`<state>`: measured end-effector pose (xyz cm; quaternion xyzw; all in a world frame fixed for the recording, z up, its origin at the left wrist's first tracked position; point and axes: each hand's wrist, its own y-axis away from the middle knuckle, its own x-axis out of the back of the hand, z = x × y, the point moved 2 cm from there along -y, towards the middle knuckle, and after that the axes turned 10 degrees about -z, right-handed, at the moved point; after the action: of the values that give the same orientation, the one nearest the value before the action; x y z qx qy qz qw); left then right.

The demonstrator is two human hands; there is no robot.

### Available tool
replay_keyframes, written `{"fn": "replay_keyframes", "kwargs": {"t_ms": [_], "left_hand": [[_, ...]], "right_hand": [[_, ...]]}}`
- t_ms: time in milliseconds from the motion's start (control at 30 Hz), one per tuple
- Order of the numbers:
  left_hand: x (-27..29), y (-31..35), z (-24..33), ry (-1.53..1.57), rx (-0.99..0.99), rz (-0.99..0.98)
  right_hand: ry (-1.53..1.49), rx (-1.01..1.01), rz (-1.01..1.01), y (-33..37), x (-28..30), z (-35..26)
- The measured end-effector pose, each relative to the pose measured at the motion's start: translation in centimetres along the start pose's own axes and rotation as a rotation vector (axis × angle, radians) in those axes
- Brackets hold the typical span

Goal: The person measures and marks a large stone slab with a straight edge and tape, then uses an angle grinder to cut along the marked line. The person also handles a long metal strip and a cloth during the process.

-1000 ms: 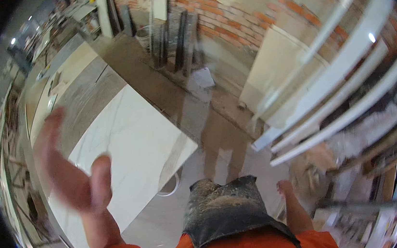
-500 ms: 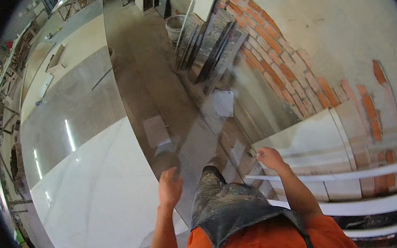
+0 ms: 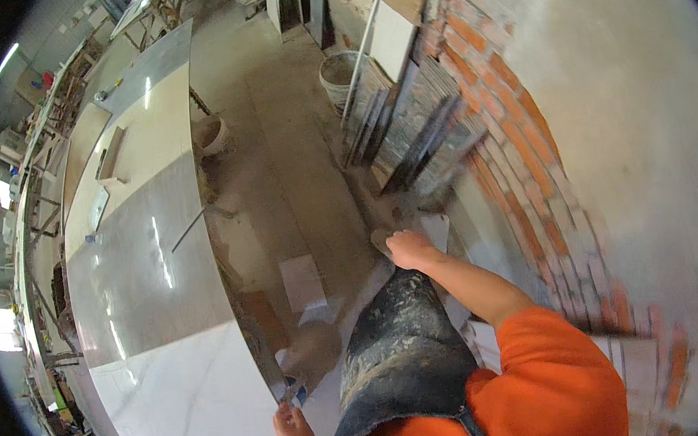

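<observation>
My right hand (image 3: 410,248) is closed and reaches forward over the dark, stained apron (image 3: 403,323). A small, flat grey-brown piece with a rounded edge (image 3: 381,241) sticks out past its fingers; its kind is hard to make out. Down by the near edge of a white veined slab (image 3: 181,397) is my left hand (image 3: 293,432), its fingers loosely bent and apart, with nothing visible in them. Just beyond its fingertips a small blue-and-white thing (image 3: 295,389) shows below the slab's edge, too small to name.
Grey (image 3: 150,264) and cream slabs (image 3: 143,120) continue along the left, with a thin dark rod (image 3: 189,230) on the grey one. Buckets stand by the slabs (image 3: 211,135) and by the wall (image 3: 339,79). Dark boards (image 3: 418,147) lean on the brick wall (image 3: 508,116).
My right hand has swung inward and forward, in front of the apron, with the flat piece. My left hand has dropped lower in view beside the slab edge. The view has turned.
</observation>
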<state>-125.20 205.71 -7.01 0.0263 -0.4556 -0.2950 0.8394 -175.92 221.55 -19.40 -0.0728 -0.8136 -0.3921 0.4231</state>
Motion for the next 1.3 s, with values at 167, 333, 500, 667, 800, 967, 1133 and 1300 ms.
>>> {"fn": "replay_keyframes", "kwargs": {"t_ms": [167,333,500,667,800,967,1133,1300], "left_hand": [[-6.9,-4.7,5.5,-0.117,0.213,-0.296],[-6.9,-5.5,15.9,0.033,0.432,-0.484],[-4.9,-5.4,19.6,-0.058,0.727,-0.363],[-4.6,-2.8,20.7,-0.011,0.862,-0.341],[-5.2,-1.1,21.6,0.061,0.884,-0.32],[-5.6,-1.8,21.8,0.094,0.911,-0.327],[-5.8,-1.2,20.4,0.065,1.036,-0.368],[-7.1,1.3,19.0,0.201,1.005,-0.317]], "right_hand": [[0.301,0.099,0.177,-15.5,10.1,5.8],[0.492,0.067,0.285,-28.3,18.2,12.0],[0.74,0.082,0.369,-40.1,21.4,16.4],[1.059,-0.004,0.226,-46.9,22.2,19.8],[1.04,-0.115,0.075,-48.9,22.8,21.3],[1.203,-0.088,-0.126,-50.8,22.7,20.1],[1.07,-0.117,-0.188,-51.9,23.4,18.7],[1.034,-0.121,-0.245,-51.0,24.4,16.6]]}}
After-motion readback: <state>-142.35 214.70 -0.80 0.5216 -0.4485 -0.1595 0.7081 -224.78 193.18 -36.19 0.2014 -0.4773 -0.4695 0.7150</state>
